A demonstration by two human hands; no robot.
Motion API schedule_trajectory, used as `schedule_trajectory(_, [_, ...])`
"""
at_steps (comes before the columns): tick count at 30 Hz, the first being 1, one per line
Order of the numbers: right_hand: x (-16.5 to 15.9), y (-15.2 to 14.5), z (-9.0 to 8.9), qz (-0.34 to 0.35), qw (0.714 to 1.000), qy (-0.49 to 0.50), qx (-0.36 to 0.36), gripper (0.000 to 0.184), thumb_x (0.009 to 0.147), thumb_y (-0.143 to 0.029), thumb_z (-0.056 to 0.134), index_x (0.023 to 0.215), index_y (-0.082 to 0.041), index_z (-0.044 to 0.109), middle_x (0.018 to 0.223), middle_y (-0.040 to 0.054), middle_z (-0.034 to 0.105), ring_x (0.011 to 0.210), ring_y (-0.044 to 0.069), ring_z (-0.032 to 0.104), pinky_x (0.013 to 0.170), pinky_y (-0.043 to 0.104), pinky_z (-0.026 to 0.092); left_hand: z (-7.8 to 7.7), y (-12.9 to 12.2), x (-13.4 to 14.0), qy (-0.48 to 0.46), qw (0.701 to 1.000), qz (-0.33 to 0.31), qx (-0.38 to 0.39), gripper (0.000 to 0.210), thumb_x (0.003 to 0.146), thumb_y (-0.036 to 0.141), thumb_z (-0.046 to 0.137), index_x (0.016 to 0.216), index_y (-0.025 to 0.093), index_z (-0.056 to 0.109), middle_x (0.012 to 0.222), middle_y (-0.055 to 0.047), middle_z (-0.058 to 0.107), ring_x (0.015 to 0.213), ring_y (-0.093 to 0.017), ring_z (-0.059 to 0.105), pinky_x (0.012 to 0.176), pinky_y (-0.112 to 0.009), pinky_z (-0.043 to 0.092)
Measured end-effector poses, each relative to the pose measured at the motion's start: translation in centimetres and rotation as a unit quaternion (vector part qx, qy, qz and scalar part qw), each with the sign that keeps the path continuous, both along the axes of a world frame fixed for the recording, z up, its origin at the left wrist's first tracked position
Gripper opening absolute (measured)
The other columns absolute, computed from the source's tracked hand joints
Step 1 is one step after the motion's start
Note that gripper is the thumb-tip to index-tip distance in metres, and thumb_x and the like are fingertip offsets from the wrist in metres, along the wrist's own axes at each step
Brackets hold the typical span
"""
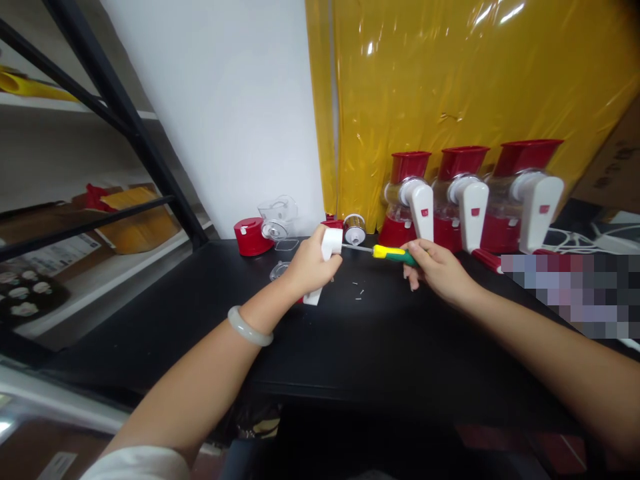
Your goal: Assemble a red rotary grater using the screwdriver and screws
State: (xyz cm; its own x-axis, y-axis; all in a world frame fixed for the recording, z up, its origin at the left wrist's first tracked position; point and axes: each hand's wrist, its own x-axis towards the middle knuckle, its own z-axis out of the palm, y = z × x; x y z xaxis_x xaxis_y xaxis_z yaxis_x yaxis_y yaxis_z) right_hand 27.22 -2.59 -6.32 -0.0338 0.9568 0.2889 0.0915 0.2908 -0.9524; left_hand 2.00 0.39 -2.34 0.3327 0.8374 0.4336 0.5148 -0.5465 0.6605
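My left hand (311, 265) is closed around a white crank handle (333, 241), whose round end faces right. Its lower end (313, 297) shows beneath my hand, with a bit of red beside it. In my right hand (434, 265) is a screwdriver (393, 254) with a green and yellow grip, pinched near the back end. The screwdriver's shaft (357, 248) points left and its tip meets the round end of the crank; whether it sits in a screw I cannot tell. Several small screws (359, 292) lie on the black table (380, 353) between and below my hands.
Three assembled red and white rotary graters (460, 200) stand at the back right. Behind my left hand are a red base (254, 237), a clear plastic housing (280, 212) and a metal grater drum (355, 229). White cables (580, 239) lie far right; a black-framed shelf (135, 133) rises left.
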Motion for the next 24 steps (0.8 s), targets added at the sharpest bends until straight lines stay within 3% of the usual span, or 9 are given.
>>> schedule_trajectory(3, [-0.1, 0.0, 0.0, -0.003, 0.999, 0.028, -0.016, 0.046, 0.083, -0.065, 0.055, 0.090, -0.019, 0.052, 0.051, -0.0027, 0.058, 0.033, 0.011, 0.049, 0.036, 0.023, 0.038, 0.0, -0.1, 0.0, 0.015, 1.000, -0.005, 0.027, 0.025, 0.072, 0.011, 0.054, 0.092, 0.021, 0.045, 0.066, 0.003, 0.057, 0.052, -0.018, 0.061, 0.050, -0.025, 0.044])
schedule_trajectory(6, [-0.2, 0.2, -0.1, -0.016, 0.998, 0.053, -0.037, 0.047, 0.084, -0.065, 0.052, 0.094, -0.020, 0.053, 0.054, -0.0014, 0.059, 0.038, 0.012, 0.053, 0.040, 0.025, 0.043, -0.1, -0.2, 0.1, 0.015, 1.000, -0.018, 0.009, 0.024, 0.072, 0.012, 0.054, 0.092, 0.021, 0.044, 0.065, 0.004, 0.057, 0.049, -0.017, 0.061, 0.048, -0.025, 0.045])
schedule_trajectory(11, [-0.2, 0.3, 0.1, -0.020, 0.990, 0.142, -0.003, 0.035, 0.081, -0.051, 0.064, 0.099, -0.026, 0.045, 0.079, -0.0023, 0.060, 0.056, 0.013, 0.064, 0.053, 0.029, 0.051, -0.8, 0.1, 0.7, -0.054, 0.991, -0.029, -0.115, 0.024, 0.070, 0.011, 0.051, 0.090, 0.021, 0.041, 0.058, 0.006, 0.056, 0.041, -0.017, 0.058, 0.042, -0.026, 0.047])
schedule_trajectory(13, [0.0, 0.3, 0.2, -0.007, 0.987, 0.157, 0.038, 0.045, 0.072, -0.037, 0.074, 0.103, -0.029, 0.043, 0.091, -0.0031, 0.060, 0.061, 0.012, 0.065, 0.055, 0.028, 0.052, -1.2, 0.3, 0.9, -0.090, 0.979, -0.044, -0.175, 0.024, 0.069, 0.009, 0.050, 0.088, 0.021, 0.041, 0.054, 0.007, 0.053, 0.038, -0.016, 0.055, 0.039, -0.027, 0.048])
schedule_trajectory(15, [0.3, 0.2, 0.2, 0.006, 0.987, 0.137, 0.082, 0.053, 0.067, -0.028, 0.079, 0.105, -0.031, 0.041, 0.098, -0.0032, 0.060, 0.066, 0.012, 0.066, 0.061, 0.029, 0.056, -1.4, 0.5, 1.1, -0.116, 0.967, -0.061, -0.218, 0.023, 0.068, 0.008, 0.048, 0.085, 0.021, 0.040, 0.052, 0.007, 0.052, 0.037, -0.015, 0.053, 0.037, -0.026, 0.047])
schedule_trajectory(17, [0.6, 0.3, 0.1, 0.017, 0.990, 0.091, 0.104, 0.048, 0.071, -0.027, 0.077, 0.105, -0.029, 0.044, 0.098, -0.0023, 0.061, 0.071, 0.012, 0.068, 0.071, 0.031, 0.058, -1.5, 0.5, 1.2, -0.137, 0.960, -0.069, -0.236, 0.022, 0.067, 0.007, 0.048, 0.083, 0.021, 0.040, 0.051, 0.007, 0.052, 0.036, -0.015, 0.052, 0.036, -0.026, 0.047])
schedule_trajectory(20, [0.9, 0.4, 0.0, 0.028, 0.995, 0.036, 0.091, 0.034, 0.080, -0.033, 0.071, 0.104, -0.026, 0.048, 0.090, -0.0002, 0.064, 0.078, 0.015, 0.070, 0.084, 0.035, 0.059, -1.6, 0.6, 1.1, -0.152, 0.958, -0.071, -0.231, 0.022, 0.066, 0.007, 0.048, 0.081, 0.020, 0.040, 0.050, 0.007, 0.052, 0.035, -0.014, 0.051, 0.035, -0.025, 0.046])
schedule_trajectory(24, [0.9, 0.4, 0.2, 0.018, 0.996, 0.028, 0.079, 0.036, 0.079, -0.038, 0.072, 0.104, -0.025, 0.050, 0.091, 0.0022, 0.068, 0.082, 0.019, 0.073, 0.089, 0.040, 0.058, -1.6, 0.7, 1.0, -0.154, 0.959, -0.081, -0.223, 0.023, 0.065, 0.007, 0.049, 0.081, 0.021, 0.041, 0.050, 0.007, 0.052, 0.035, -0.014, 0.051, 0.035, -0.024, 0.045])
